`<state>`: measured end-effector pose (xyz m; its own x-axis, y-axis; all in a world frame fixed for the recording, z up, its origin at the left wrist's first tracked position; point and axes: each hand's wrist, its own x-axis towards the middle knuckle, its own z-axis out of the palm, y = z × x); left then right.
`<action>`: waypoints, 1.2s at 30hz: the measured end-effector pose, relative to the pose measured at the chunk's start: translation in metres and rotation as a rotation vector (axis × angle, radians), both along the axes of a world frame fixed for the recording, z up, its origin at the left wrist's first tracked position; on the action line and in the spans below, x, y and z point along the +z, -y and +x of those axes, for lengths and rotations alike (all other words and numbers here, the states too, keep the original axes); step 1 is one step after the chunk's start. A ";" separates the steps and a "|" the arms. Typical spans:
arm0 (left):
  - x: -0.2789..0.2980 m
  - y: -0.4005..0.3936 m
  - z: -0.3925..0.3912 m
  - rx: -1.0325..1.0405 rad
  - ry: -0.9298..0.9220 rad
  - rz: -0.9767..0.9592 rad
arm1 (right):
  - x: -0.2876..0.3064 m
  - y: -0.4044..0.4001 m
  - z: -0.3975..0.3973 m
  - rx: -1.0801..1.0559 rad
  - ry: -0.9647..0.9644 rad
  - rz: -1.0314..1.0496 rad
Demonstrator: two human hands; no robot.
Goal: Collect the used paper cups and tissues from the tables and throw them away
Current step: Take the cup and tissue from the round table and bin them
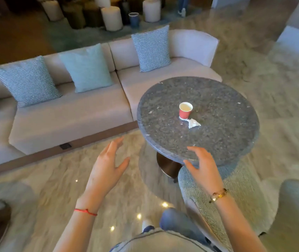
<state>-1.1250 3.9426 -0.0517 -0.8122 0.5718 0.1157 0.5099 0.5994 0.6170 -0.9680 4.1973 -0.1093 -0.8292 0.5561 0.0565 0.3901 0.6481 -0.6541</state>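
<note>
The desk point(197, 99) hides most of its own pedestal point(168, 166). The sofa point(72, 115) runs off the left edge. The stools point(111, 18) and bin point(134, 20) at the top are too blurry to make out, and both forearms get cropped at the bottom.

A lounge or lobby — long cushioned sofa point(68, 113), polished marble floor point(281, 106), round stools point(112, 18).

A round table point(217, 139) with a dark speckled stone top is carried on a single dark pedestal point(168, 166). Near the middle of the top a red paper cup point(185, 111) is stood upright, its pale inside shown. A crumpled white tissue point(193, 123) is laid just beside the cup's base, on its near right side.
</note>
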 end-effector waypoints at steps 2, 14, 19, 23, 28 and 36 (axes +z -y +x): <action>-0.005 -0.031 -0.034 -0.064 0.016 0.018 | -0.007 -0.018 -0.020 -0.059 0.030 -0.008; -0.066 -0.250 -0.157 -0.275 0.186 0.011 | -0.060 -0.161 -0.122 -0.275 0.156 -0.056; -0.094 -0.316 -0.183 -0.296 0.243 -0.068 | -0.084 -0.210 -0.163 -0.249 0.248 -0.109; -0.116 -0.352 -0.197 -0.341 0.274 -0.148 | -0.107 -0.230 -0.188 -0.251 0.334 -0.135; -0.139 -0.380 -0.210 -0.398 0.338 -0.255 | -0.134 -0.239 -0.202 -0.246 0.412 -0.156; -0.158 -0.405 -0.217 -0.443 0.408 -0.309 | -0.158 -0.238 -0.209 -0.233 0.487 -0.077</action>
